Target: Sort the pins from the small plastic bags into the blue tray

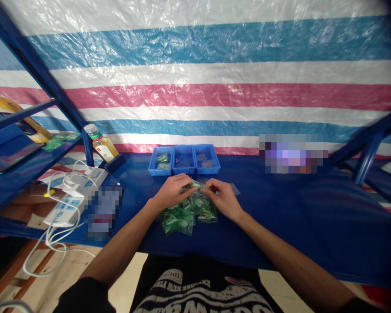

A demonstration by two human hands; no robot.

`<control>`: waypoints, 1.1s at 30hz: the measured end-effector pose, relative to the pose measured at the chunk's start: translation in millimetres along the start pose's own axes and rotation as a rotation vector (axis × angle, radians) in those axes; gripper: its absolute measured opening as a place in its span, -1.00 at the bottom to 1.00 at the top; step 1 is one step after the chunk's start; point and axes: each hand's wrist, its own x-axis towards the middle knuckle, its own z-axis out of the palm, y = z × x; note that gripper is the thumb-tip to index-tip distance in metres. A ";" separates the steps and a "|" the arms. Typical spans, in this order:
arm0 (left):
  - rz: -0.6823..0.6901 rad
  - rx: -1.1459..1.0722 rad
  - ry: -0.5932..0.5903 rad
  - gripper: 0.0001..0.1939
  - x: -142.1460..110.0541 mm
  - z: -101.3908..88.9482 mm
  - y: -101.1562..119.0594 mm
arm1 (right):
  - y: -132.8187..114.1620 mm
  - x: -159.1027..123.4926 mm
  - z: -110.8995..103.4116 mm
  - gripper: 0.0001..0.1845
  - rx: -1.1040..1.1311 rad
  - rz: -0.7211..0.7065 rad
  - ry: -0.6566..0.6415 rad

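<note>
Between my hands, above the blue table, is a small clear plastic bag point(198, 184) with greenish contents. My left hand point(175, 190) pinches its left side between thumb and fingers. On the other side, my right hand point(222, 196) grips the bag's right edge with thumb and forefinger. Beneath both hands lies a pile of small green-tinted plastic bags point(179, 219), partly hidden by them. Just behind stands a blue three-part bin point(183, 170); its left part holds green bags, the middle a few thin dark pieces, the right small brownish pieces. What is inside the held bag is too small to make out.
A white power strip point(65, 208) with tangled white cables lies at the left table edge, beside a blurred-out flat object point(103, 213). A bottle of yellow liquid point(101, 145) leans behind it. Blue metal frame posts point(366, 161) stand at both sides; striped sheeting point(215, 95) hangs behind.
</note>
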 end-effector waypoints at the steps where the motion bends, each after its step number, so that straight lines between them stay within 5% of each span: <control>1: 0.002 -0.001 0.000 -0.67 0.2 -0.2 0.3 | 0.3 0.0 0.1 -0.71 0.001 0.000 -0.001; 33: -0.008 -0.021 -0.007 -0.64 1.3 -1.8 1.6 | 2.4 0.5 -0.1 -0.70 -0.016 -0.004 0.000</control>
